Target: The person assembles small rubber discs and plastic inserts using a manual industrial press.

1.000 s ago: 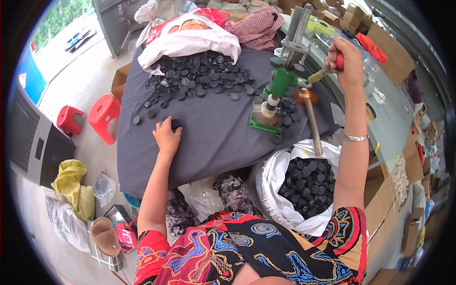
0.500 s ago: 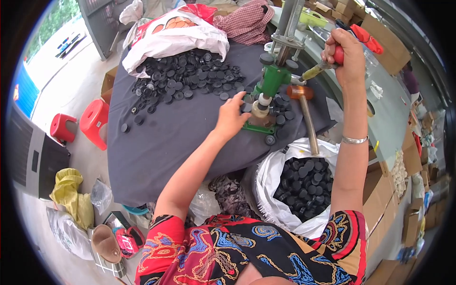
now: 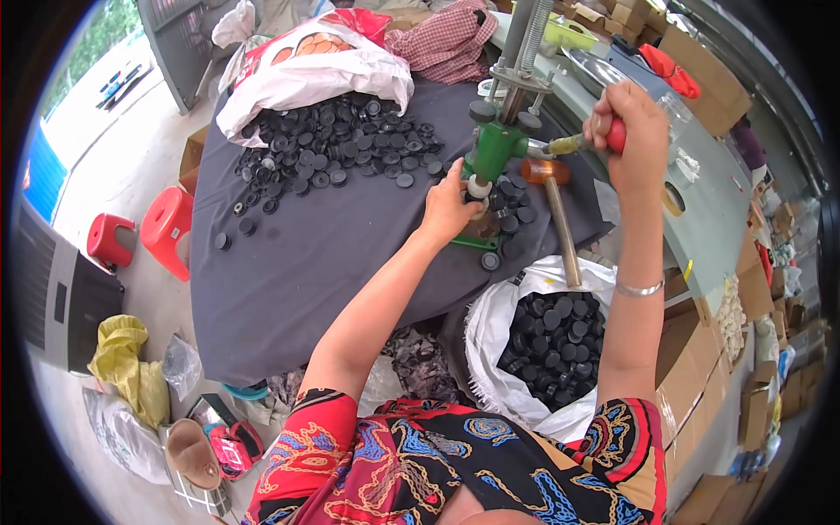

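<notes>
On a grey-covered table stands a green hand press (image 3: pixel 496 150) with a white ram tip above its base. My right hand (image 3: pixel 632 127) is closed round the red ball knob (image 3: pixel 617 136) of the press lever, lower than before. My left hand (image 3: pixel 448 208) reaches to the front of the press. Its index finger points up beside the green body and its thumb lies across the pressing spot, the two apart. Anything under the fingers is hidden. Black round caps (image 3: pixel 350 144) lie heaped at the far left of the press, with several more (image 3: pixel 510 201) right beside it.
A mallet (image 3: pixel 557 206) with an orange head lies right of the press. A white sack (image 3: pixel 490 350) full of black caps stands at the table's near edge. Another white-and-red sack (image 3: pixel 324 83) lies behind the heap. Red stools (image 3: pixel 166 229) stand on the floor at left.
My right hand has pulled the lever knob downward. My left hand has moved right, in to the pressing spot, its thumb now in front of it. The whole view has shifted slightly.
</notes>
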`<control>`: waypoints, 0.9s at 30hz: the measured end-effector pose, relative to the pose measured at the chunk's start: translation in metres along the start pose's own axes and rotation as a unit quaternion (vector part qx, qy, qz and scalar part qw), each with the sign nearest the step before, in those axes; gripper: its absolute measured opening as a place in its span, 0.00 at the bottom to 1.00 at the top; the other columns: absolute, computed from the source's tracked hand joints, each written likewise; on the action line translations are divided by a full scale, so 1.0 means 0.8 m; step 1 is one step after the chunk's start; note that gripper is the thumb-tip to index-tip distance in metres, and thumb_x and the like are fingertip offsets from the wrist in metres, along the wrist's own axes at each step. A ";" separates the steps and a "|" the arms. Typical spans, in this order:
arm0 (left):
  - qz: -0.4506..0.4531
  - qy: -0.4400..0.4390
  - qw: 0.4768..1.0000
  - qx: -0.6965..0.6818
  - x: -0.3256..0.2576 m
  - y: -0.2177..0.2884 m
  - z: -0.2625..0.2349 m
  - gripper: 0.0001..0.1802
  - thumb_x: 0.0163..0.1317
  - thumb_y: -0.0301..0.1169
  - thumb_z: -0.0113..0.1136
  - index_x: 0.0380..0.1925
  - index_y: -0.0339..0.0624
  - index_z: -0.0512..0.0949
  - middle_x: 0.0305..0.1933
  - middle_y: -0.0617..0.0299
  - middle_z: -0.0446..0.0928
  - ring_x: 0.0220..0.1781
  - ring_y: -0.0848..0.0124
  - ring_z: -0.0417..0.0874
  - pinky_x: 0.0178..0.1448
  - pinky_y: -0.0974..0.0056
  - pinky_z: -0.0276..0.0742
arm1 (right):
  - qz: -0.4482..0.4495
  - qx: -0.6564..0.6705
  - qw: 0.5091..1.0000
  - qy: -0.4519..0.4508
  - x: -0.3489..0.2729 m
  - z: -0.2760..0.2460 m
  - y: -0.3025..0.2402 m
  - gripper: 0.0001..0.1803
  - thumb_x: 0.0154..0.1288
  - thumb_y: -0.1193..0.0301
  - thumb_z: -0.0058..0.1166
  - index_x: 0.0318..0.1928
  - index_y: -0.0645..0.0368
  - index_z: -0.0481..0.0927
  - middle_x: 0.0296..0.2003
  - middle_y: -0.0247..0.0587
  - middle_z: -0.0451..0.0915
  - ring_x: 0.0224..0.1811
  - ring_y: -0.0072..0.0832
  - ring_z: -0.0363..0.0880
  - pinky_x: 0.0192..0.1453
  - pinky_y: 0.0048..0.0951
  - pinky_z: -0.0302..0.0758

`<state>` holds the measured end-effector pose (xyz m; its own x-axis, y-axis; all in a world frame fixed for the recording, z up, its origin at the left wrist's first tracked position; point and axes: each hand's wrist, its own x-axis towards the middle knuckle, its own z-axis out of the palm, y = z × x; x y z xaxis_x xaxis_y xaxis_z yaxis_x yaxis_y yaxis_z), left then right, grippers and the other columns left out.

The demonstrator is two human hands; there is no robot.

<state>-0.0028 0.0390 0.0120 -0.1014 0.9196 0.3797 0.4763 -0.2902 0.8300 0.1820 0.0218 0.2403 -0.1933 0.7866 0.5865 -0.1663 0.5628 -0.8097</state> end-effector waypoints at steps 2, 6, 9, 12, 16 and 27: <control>-0.022 -0.010 0.999 -0.022 -0.004 0.001 -0.003 0.50 0.42 0.29 0.73 0.66 0.34 0.57 0.48 0.48 0.81 0.56 0.52 0.77 0.59 0.55 0.72 | -0.005 -0.030 0.999 0.015 -0.031 0.006 0.001 0.15 0.64 0.69 0.50 0.22 0.64 0.73 0.15 0.36 0.71 0.14 0.19 0.67 0.23 0.22 0.67; 0.028 0.019 0.999 -0.022 -0.024 -0.006 -0.021 0.53 0.43 0.30 0.72 0.69 0.39 0.53 0.54 0.48 0.78 0.58 0.54 0.78 0.61 0.58 0.72 | -0.112 -0.102 0.988 0.001 -0.130 0.011 0.051 0.13 0.61 0.72 0.48 0.20 0.63 0.71 0.17 0.36 0.73 0.18 0.21 0.71 0.23 0.23 0.68; 0.048 0.037 0.998 0.019 -0.052 -0.026 -0.054 0.49 0.45 0.29 0.70 0.68 0.38 0.56 0.56 0.49 0.77 0.58 0.54 0.77 0.60 0.57 0.72 | -0.264 -0.218 0.937 -0.067 -0.182 0.014 0.106 0.06 0.53 0.78 0.48 0.20 0.63 0.72 0.18 0.40 0.72 0.25 0.36 0.74 0.34 0.33 0.72; 0.031 0.086 0.995 0.051 -0.082 -0.036 -0.103 0.40 0.47 0.27 0.67 0.63 0.37 0.64 0.54 0.50 0.77 0.55 0.54 0.77 0.58 0.56 0.72 | -0.256 -0.238 0.935 -0.062 -0.179 0.016 0.100 0.04 0.49 0.78 0.53 0.21 0.62 0.72 0.19 0.43 0.71 0.22 0.39 0.73 0.30 0.34 0.71; 0.032 0.229 0.956 0.182 -0.111 -0.073 -0.182 0.29 0.47 0.25 0.65 0.54 0.37 0.73 0.51 0.50 0.78 0.54 0.52 0.76 0.57 0.54 0.72 | -0.198 -0.221 0.951 -0.082 -0.176 -0.004 0.082 0.06 0.53 0.79 0.51 0.21 0.63 0.72 0.19 0.41 0.72 0.21 0.30 0.72 0.27 0.28 0.68; -0.166 0.212 0.813 0.516 -0.162 -0.165 -0.329 0.22 0.54 0.30 0.61 0.51 0.41 0.76 0.58 0.52 0.74 0.56 0.55 0.74 0.55 0.51 0.70 | -0.010 -0.026 0.999 -0.045 -0.028 -0.001 0.009 0.14 0.67 0.67 0.49 0.25 0.62 0.73 0.16 0.34 0.70 0.16 0.19 0.67 0.21 0.21 0.64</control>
<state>-0.2826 -0.1117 -0.0389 -0.5617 0.6643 0.4931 0.8185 0.5333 0.2139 0.1862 0.0081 0.2212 -0.2765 0.7510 0.5996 -0.1206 0.5919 -0.7970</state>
